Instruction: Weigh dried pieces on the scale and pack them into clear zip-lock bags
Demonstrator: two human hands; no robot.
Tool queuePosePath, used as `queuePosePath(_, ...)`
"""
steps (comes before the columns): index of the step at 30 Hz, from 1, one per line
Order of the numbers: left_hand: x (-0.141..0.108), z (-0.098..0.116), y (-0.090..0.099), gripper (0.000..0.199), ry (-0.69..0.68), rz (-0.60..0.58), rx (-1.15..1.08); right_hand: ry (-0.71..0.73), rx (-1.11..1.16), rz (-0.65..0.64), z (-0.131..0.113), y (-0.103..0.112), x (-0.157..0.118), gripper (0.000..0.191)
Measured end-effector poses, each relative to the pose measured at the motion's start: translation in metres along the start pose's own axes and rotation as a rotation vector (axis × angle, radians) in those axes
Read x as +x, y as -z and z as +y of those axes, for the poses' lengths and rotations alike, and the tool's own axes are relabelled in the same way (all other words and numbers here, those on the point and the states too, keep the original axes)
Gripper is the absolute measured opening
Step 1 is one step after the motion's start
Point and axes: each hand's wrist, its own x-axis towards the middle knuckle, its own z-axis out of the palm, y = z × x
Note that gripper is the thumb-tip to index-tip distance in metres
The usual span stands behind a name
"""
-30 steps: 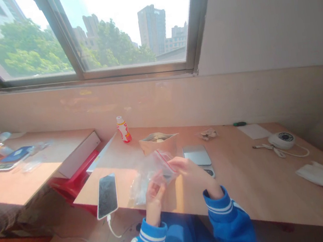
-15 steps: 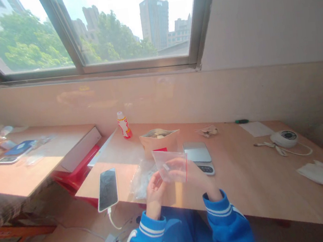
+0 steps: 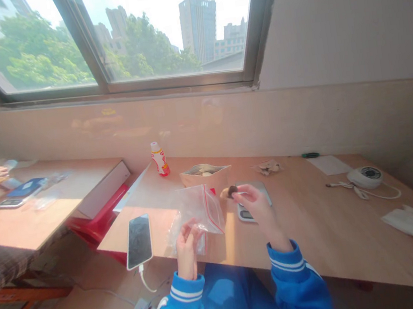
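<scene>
Head view, and the right hand has its fingers pinched on a small brown piece, just right of the zip bag; the left hand sits loosely curled, fingers part open, at the bag.

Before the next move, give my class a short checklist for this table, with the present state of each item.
Right hand pinching the small brown piece: ok, held at the fingertips.
Left hand steadying the resealable plastic bag: cannot tell, it sits at the bag's lower edge with no clear grip.
Bag mouth open: cannot tell from this view.
Digital kitchen scale readout: cannot tell, the display is unreadable.
Kraft paper pouch upright and open: ok, its contents show at the top.
Phone apart from the bag: ok.
</scene>
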Motion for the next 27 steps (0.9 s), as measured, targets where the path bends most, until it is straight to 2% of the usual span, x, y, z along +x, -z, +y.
queuePosePath(3,0.004,0.003,0.008,0.035,-0.003,0.056,-0.037,0.154,0.078,0.154,-0.018,-0.005,0.024,0.031)
queuePosePath(5,0.005,0.005,0.013,0.034,-0.007,0.071,-0.035,0.270,0.087,0.207,-0.031,-0.015,0.042,0.029)
queuePosePath(7,0.004,0.006,0.015,0.033,-0.012,0.077,-0.026,0.351,0.037,0.198,-0.039,-0.027,0.058,0.025)
queuePosePath(9,0.003,0.007,0.017,0.034,-0.015,0.088,-0.018,0.383,-0.109,0.131,-0.041,-0.039,0.067,0.021)
queuePosePath(12,0.004,0.008,0.018,0.034,-0.008,0.108,-0.004,0.406,-0.385,0.017,-0.034,-0.049,0.069,0.015)
queuePosePath(15,0.005,0.008,0.019,0.034,-0.004,0.103,0.004,0.467,-0.465,0.015,-0.027,-0.051,0.063,0.012)
queuePosePath(20,0.006,0.006,0.018,0.034,0.019,0.091,0.017,0.490,-0.261,0.192,-0.033,-0.047,0.060,0.017)
queuePosePath(23,0.005,0.004,0.016,0.034,0.037,0.093,0.025,0.535,-0.244,0.304,-0.041,-0.050,0.062,0.021)
queuePosePath(24,0.005,0.004,0.016,0.033,0.040,0.092,0.027,0.553,-0.288,0.286,-0.042,-0.052,0.062,0.021)
queuePosePath(27,0.004,0.004,0.014,0.033,0.044,0.070,0.030,0.570,-0.520,0.123,-0.041,-0.056,0.060,0.021)
